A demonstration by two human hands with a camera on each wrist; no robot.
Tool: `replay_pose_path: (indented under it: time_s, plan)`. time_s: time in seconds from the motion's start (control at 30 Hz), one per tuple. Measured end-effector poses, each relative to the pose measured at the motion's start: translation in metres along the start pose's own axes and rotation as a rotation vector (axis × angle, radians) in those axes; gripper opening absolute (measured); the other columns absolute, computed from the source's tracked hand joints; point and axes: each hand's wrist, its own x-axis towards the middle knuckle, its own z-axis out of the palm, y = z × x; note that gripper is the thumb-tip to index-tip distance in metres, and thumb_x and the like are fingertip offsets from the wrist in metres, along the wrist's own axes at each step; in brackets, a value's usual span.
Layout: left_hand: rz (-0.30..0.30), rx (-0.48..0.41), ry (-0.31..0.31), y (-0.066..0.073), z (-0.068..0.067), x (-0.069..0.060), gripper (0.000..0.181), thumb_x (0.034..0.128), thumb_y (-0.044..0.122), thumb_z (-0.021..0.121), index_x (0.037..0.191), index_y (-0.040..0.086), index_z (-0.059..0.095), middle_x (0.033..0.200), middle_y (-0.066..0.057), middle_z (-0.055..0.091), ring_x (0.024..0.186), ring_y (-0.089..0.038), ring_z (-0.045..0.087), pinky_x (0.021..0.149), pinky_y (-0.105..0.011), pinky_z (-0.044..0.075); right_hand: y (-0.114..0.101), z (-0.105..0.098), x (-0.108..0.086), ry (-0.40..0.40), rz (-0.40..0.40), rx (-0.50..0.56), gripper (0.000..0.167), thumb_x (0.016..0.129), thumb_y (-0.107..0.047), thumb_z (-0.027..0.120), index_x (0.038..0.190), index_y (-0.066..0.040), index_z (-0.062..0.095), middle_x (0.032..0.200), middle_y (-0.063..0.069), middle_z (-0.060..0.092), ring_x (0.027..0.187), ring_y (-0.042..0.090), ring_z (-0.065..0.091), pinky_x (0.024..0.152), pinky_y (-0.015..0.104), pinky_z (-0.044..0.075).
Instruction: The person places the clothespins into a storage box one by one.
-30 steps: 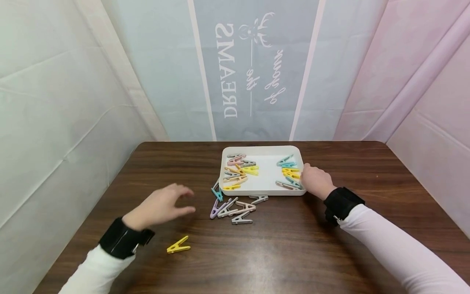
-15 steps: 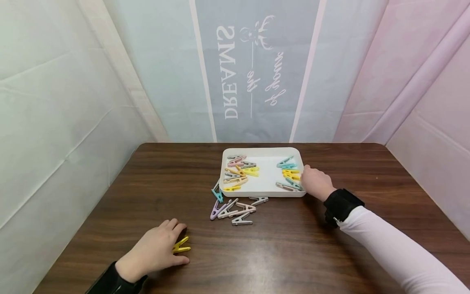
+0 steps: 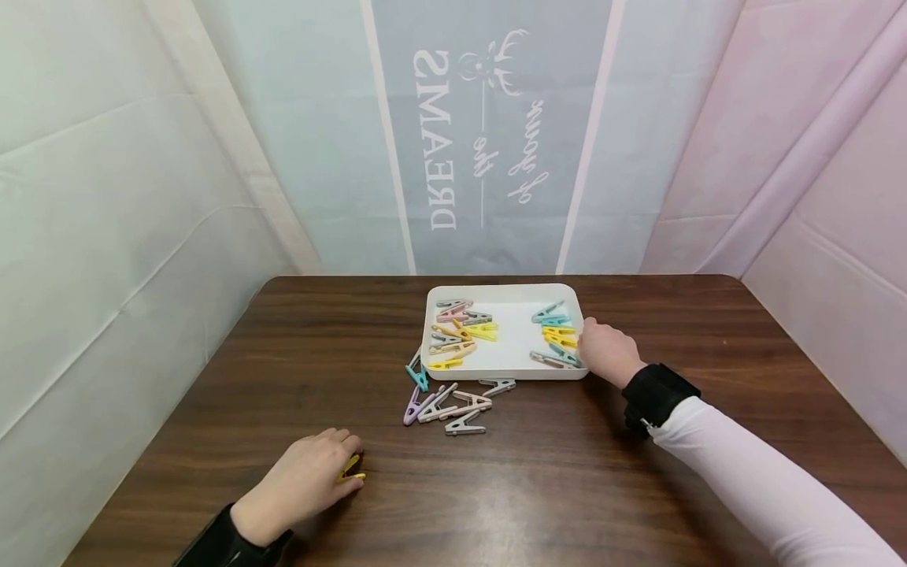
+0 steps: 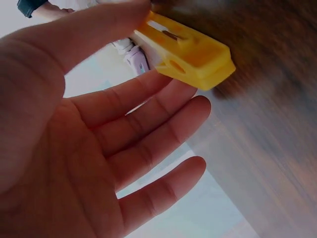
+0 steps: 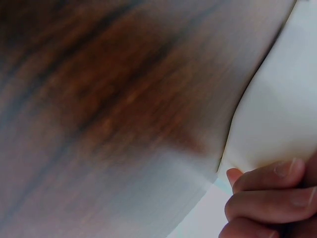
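Low on the left of the table, my left hand (image 3: 301, 482) pinches a yellow clothespin (image 4: 198, 52) between thumb and forefinger; the other fingers stay extended in the left wrist view. Much of that clothespin is hidden by the hand in the head view. At the far side, my right hand (image 3: 611, 352) grips the right rim of a white tray (image 3: 506, 374). Its curled fingers (image 5: 267, 206) lie against the tray's wall in the right wrist view. Inside the tray, clothespins of several colours (image 3: 457, 331) lie at the left, with more clothespins (image 3: 558, 335) at the right.
In front of the tray lies a loose group of grey, beige and purple clothespins (image 3: 438, 405). A teal clothespin (image 3: 418, 376) leans by the tray's left front corner. Hanging fabric (image 3: 333, 142) encloses the back and sides of the wooden table (image 3: 538, 488).
My left hand has come down and toward me onto the yellow clothespin, and its thumb and fingers have closed around it. The right hand has stayed at the tray.
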Motion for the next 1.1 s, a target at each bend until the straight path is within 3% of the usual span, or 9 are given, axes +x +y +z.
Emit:
replay_pose_path:
  time_s: [0.27,0.4,0.6,0.77,0.9,1.0,1.1]
  plan:
    - [-0.015,-0.015,0.013,0.001,0.001,-0.001,0.029,0.0727,0.024,0.085,0.086,0.007,0.065,0.075,0.005,0.053,0.068,-0.013,0.053,0.054,-0.029,0.045,-0.001,-0.001,0.000,0.000,0.005,-0.008,0.034,0.101,-0.013,0.043,0.119,0.016,0.042,0.083,0.021,0.057,0.065,0.030,0.054,0.055,0.039,0.045]
    - [-0.024,-0.043,-0.013,0.001,0.000,-0.001,0.028,0.0722,0.021,0.086,0.087,0.007,0.066,0.077,0.004,0.055,0.070,-0.015,0.056,0.056,-0.030,0.047,0.000,0.000,0.000,0.007,0.002,-0.014,0.033,0.100,-0.013,0.044,0.117,0.016,0.043,0.082,0.020,0.057,0.065,0.029,0.054,0.055,0.040,0.045]
    - [-0.055,-0.124,-0.054,-0.002,-0.015,0.010,0.027,0.0734,0.016,0.085,0.088,0.007,0.065,0.080,0.003,0.057,0.074,-0.015,0.057,0.060,-0.033,0.049,0.000,0.000,0.000,0.006,0.004,-0.017,0.034,0.101,-0.013,0.044,0.118,0.016,0.043,0.081,0.020,0.056,0.065,0.029,0.054,0.055,0.040,0.045]
    - [0.012,-0.066,0.037,-0.005,-0.035,0.034,0.027,0.0749,0.019,0.084,0.089,0.009,0.064,0.081,0.003,0.058,0.077,-0.016,0.060,0.061,-0.032,0.050,0.000,0.000,0.001,-0.001,0.005,-0.011,0.034,0.100,-0.013,0.044,0.118,0.016,0.042,0.082,0.020,0.056,0.065,0.030,0.054,0.056,0.040,0.045]
    - [0.085,-0.039,0.094,-0.005,-0.054,0.064,0.027,0.0769,0.020,0.083,0.094,0.009,0.065,0.086,0.001,0.061,0.078,-0.014,0.059,0.061,-0.029,0.049,0.000,-0.001,0.000,-0.008,-0.001,-0.008,0.034,0.100,-0.012,0.045,0.119,0.017,0.042,0.084,0.021,0.057,0.066,0.030,0.054,0.055,0.039,0.045]
    - [0.135,-0.052,0.086,-0.001,-0.066,0.092,0.028,0.0788,0.021,0.082,0.099,0.009,0.067,0.090,0.001,0.062,0.078,-0.011,0.057,0.063,-0.028,0.048,0.000,-0.001,0.001,-0.011,0.000,-0.011,0.035,0.100,-0.012,0.044,0.120,0.017,0.042,0.084,0.021,0.057,0.066,0.029,0.054,0.056,0.039,0.045]
    - [0.194,-0.052,0.037,0.004,-0.075,0.123,0.028,0.0816,0.022,0.079,0.104,0.010,0.067,0.095,0.001,0.062,0.082,-0.011,0.056,0.067,-0.029,0.048,-0.001,-0.002,0.000,-0.015,0.004,-0.007,0.034,0.100,-0.012,0.044,0.119,0.016,0.042,0.084,0.021,0.057,0.067,0.030,0.054,0.056,0.039,0.045]
